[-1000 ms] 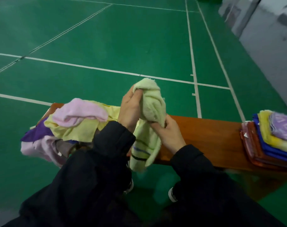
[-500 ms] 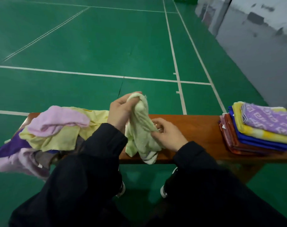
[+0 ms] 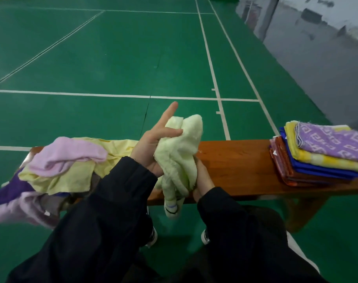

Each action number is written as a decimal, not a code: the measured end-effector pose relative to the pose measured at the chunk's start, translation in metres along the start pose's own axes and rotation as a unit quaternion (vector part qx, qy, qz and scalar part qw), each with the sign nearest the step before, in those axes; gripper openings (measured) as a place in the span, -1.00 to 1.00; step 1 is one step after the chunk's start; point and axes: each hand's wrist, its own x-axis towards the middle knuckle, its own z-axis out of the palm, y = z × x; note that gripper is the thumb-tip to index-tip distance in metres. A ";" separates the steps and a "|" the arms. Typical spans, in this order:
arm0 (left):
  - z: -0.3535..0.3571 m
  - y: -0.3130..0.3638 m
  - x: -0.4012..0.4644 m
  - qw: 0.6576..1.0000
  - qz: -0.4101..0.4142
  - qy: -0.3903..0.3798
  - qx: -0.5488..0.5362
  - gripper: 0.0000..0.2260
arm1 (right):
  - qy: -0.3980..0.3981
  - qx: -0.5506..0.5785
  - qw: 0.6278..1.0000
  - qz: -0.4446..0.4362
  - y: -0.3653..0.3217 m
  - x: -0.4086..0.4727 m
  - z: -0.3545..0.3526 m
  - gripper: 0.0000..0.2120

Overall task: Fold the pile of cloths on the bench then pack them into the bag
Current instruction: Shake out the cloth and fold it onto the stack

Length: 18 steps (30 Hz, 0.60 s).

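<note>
A crumpled pale green towel (image 3: pixel 180 158) hangs over the middle of the wooden bench (image 3: pixel 235 170), its striped end dangling below the front edge. My left hand (image 3: pixel 153 146) holds its upper part with the thumb pressed on the cloth and the index finger pointing up. My right hand (image 3: pixel 202 178) grips the towel lower down, mostly hidden behind it. A loose pile of unfolded cloths (image 3: pixel 61 166), pink, yellow and purple, lies on the bench's left end. A stack of folded cloths (image 3: pixel 321 154) sits on the right end. No bag is in view.
The bench stands on a green court floor (image 3: pixel 112 58) with white lines. A grey wall (image 3: pixel 317 48) runs along the right. My dark sleeves and shoes (image 3: pixel 151 237) fill the bottom of the view.
My left hand has shifted on the towel's top and its index finger now sticks up. The towel's top has spread wider. My right hand has slid lower behind the cloth.
</note>
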 end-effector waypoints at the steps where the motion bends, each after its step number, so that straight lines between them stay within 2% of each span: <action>1: 0.003 0.002 -0.001 1.000 0.004 -0.008 -0.005 -0.31 | -0.022 0.013 0.999 0.026 -0.003 -0.002 0.001 -0.54; 3: 0.008 0.007 -0.002 0.999 0.008 -0.027 -0.032 -0.34 | -0.047 0.011 0.996 0.074 -0.002 0.001 0.002 -0.65; 6: 0.016 0.012 -0.003 0.997 0.045 -0.052 -0.033 -0.32 | -0.027 -0.023 0.993 0.114 -0.006 0.001 0.014 -0.69; 8: 0.020 0.017 -0.002 0.995 0.081 -0.052 -0.022 -0.30 | -0.038 -0.008 0.989 0.146 -0.001 0.005 0.014 -0.51; 12: 0.020 0.031 -0.002 0.990 0.120 -0.070 -0.009 -0.30 | -0.081 0.008 0.981 0.175 -0.001 -0.007 0.005 -0.47; 18: 0.022 0.035 -0.004 0.986 0.146 -0.072 0.018 -0.24 | -0.086 0.075 0.979 0.169 -0.016 -0.014 0.007 -0.31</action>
